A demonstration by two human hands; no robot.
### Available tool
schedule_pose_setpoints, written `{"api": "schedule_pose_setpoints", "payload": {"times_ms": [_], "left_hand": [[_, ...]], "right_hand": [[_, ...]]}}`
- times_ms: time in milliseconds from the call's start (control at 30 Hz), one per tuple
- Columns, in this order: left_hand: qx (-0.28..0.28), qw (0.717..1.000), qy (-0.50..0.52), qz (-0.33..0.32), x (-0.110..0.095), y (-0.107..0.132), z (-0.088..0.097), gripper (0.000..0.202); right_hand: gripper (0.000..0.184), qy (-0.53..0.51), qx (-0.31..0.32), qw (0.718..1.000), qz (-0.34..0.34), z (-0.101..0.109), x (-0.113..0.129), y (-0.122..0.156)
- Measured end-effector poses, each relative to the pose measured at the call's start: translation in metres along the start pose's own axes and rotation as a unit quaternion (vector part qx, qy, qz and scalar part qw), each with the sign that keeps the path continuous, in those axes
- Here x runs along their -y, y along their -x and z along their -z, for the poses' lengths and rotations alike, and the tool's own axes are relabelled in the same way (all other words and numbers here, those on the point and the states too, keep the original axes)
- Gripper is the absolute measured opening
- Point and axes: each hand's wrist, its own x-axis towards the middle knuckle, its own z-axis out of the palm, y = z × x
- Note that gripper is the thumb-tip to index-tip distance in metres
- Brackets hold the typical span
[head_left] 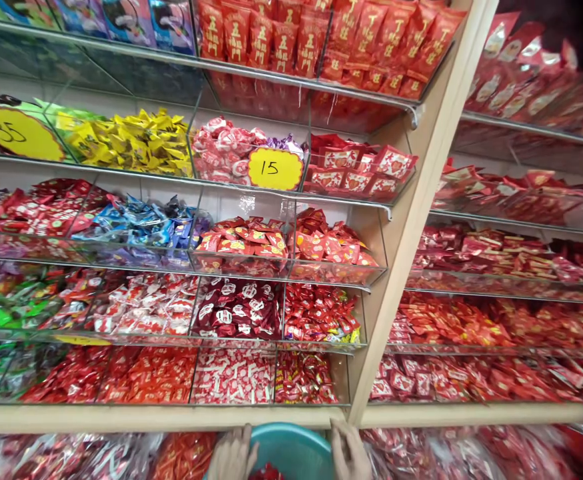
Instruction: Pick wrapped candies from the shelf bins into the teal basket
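- Holding the teal basin (pixel 291 448) by its rim, the left hand (pixel 231 457) takes the left side and the right hand (pixel 348 453) the right side. The fingers of both lie half-curled over the edge, the thumbs are hidden, and neither hand has anything else in it.
- The basin is low in the view, just below the front edge of the lowest wooden shelf (pixel 171 418) and close to the foot of the upright post (pixel 411 220).
- A few red wrapped sweets (pixel 267 473) show inside the basin.
- The basin looks like thin plastic, so it is probably light, slightly flexible and smooth. Opposite points on the rim seem the steadiest hold, and loose sweets would slide if it tilts.
- Above, clear bins of wrapped sweets carry yellow price tags reading 35 (pixel 18 133) and 15 (pixel 274 168).
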Motion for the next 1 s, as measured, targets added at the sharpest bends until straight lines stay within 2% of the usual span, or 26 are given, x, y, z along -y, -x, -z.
{"api": "schedule_pose_setpoints", "payload": {"times_ms": [67,167,267,367,467,567,633,800,1000], "left_hand": [[0.007,1.000,0.011,0.002,0.002,-0.001,0.003,0.049],[0.029,0.999,0.020,0.009,0.008,-0.004,0.005,0.050],[0.035,0.999,0.016,0.015,0.017,-0.007,0.006,0.052],[0.038,0.999,0.005,0.020,0.026,-0.009,0.008,0.053],[0.045,0.999,0.000,0.023,0.032,-0.010,0.009,0.052],[0.051,0.998,-0.005,0.027,0.035,-0.010,0.008,0.051],[0.054,0.998,-0.003,0.028,0.037,-0.010,0.006,0.050],[0.057,0.998,0.004,0.034,0.042,-0.009,0.004,0.052],[0.060,0.997,0.006,0.041,0.045,-0.010,0.000,0.052]], "right_hand": [[0.026,-0.021,0.015,0.998,0.056,0.002,0.025,-0.034],[0.025,-0.011,0.066,0.979,0.195,0.008,0.073,-0.101],[0.028,0.071,0.105,0.953,0.276,0.007,0.115,-0.164],[0.031,0.186,0.154,0.914,0.327,-0.007,0.137,-0.203],[0.038,0.274,0.198,0.876,0.343,-0.030,0.144,-0.221],[0.049,0.321,0.223,0.851,0.351,-0.053,0.150,-0.229],[0.052,0.341,0.237,0.841,0.346,-0.066,0.156,-0.233],[0.046,0.378,0.306,0.817,0.308,-0.087,0.168,-0.247],[0.043,0.379,0.319,0.810,0.315,-0.106,0.157,-0.259]]}}
